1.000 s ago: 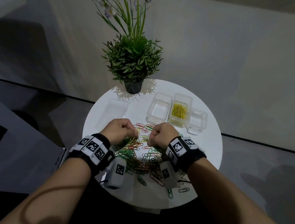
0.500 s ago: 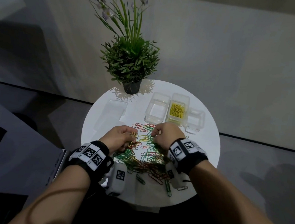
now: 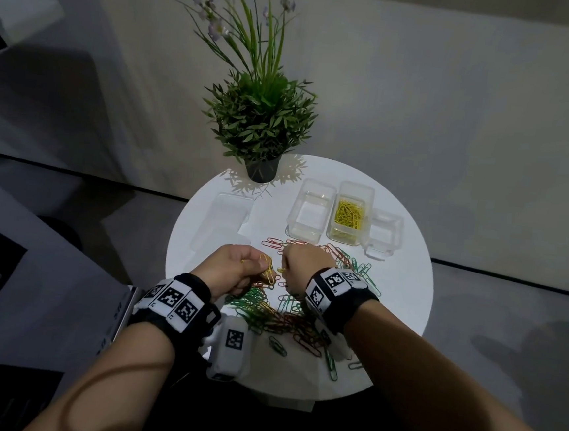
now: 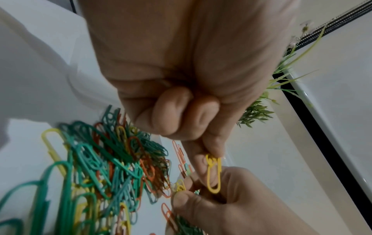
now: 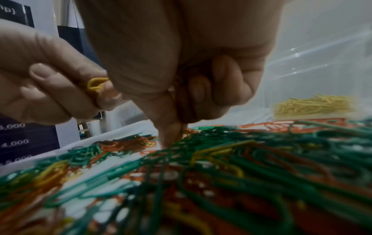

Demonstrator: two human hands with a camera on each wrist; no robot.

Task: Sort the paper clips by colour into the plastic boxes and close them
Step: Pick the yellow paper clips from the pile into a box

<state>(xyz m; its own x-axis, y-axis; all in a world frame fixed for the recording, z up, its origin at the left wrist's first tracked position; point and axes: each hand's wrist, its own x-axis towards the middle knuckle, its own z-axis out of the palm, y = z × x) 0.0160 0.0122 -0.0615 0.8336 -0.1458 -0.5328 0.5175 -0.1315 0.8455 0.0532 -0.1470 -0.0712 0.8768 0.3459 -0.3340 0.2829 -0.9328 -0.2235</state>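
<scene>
While most clips still lie mixed on the table, the sort is only partly done.

Left hand: the left hand is curled, with finger and thumb pinching a yellow clip at its top loop, so it hangs free of the heap. It may hold more yellow ones; I cannot count them.

Right hand: the right hand is curled too, with fingertips poking down into the heap. It nips something yellow, likely one more clip to pull out.

Heap: the pile of clips lies at 6 o'clock on the round table. Green, orange and a few yellow ones are tangled.

Boxes: three clear boxes stand at 1 o'clock. The middle box holds yellow clips, so I think the held ones go there. The empty box touches its left side. The small box is on its right.

Lid: a clear lid lies flat at 11 o'clock, out of the way.

Plant: a potted plant stands at 12 o'clock.

Hard to see: the right palm is hidden. The near clips are blurred in the right wrist view.
</scene>
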